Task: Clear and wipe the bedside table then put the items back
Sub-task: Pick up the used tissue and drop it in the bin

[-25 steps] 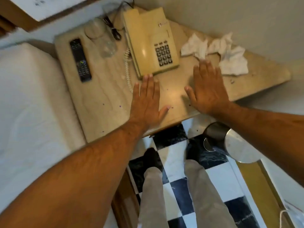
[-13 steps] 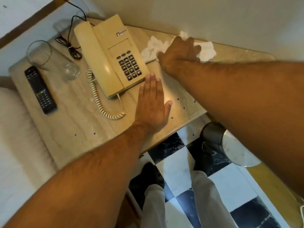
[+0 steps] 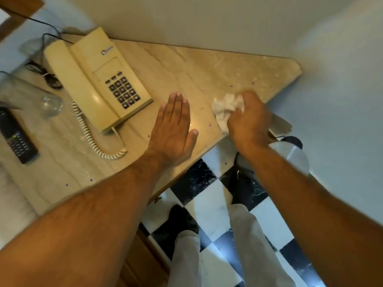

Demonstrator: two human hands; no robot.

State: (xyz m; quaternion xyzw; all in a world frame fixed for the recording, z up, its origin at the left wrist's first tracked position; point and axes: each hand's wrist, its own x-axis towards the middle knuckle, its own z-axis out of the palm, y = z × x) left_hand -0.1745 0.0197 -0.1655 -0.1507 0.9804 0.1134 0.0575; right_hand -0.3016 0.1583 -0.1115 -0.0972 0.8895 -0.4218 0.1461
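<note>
Head view, items as found. Bedside table [image 3: 186,65]: beige marble top against a pale wall, small purple specks scattered on it. Floor [image 3: 209,204]: black and white checks, my shoes on it. Phone [image 3: 99,79], cream, coiled cord trailing toward me. Glass [image 3: 31,96] left of the phone; remote [image 3: 14,135] near the left edge. My left hand [image 3: 172,131]: flat on the marble, fingers straight and together, gripping nothing. My right hand [image 3: 250,119]: fingers closed around the crumpled tissue [image 3: 224,109], at the table's front edge. Half a second ago that hand and tissue were at the back by the wall; they are now at the front. Left hand unmoved.
</note>
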